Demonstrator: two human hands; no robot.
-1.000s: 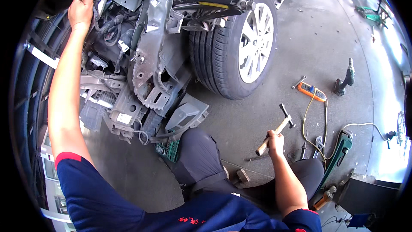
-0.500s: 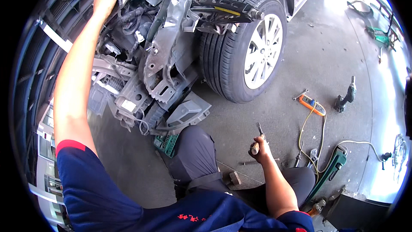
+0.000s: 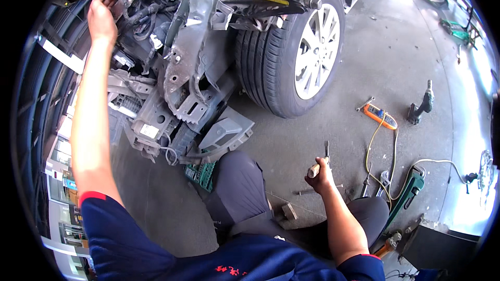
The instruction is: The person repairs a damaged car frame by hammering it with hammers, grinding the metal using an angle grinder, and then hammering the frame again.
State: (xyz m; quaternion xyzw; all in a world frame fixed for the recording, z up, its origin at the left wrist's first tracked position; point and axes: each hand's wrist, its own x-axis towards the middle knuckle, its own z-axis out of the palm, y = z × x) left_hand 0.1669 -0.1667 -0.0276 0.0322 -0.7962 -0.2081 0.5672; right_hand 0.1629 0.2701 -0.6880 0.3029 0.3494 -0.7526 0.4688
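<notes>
My left hand is raised at the upper left, beside the stripped front end of a car. Its fingers are loosely bent and apart, with nothing visible in them. Dark parts lie close to the fingertips; whether they touch, I cannot tell. Over my right knee, my right hand is closed round a wooden-handled tool. A narrow metal end points up from the fist; the rest of the tool is hidden by the fingers. The front wheel stands on the floor beyond my hands.
Right of me lie an orange meter with yellow leads, an adjustable wrench and a large green wrench. A cordless power tool stands farther out. A small block and a green tool case are near my legs.
My left hand has come off the car's upper edge and moved left and down, its fingers loosening. The right hand keeps the wooden-handled tool, whose metal end now points more upright. The view has shifted slightly.
</notes>
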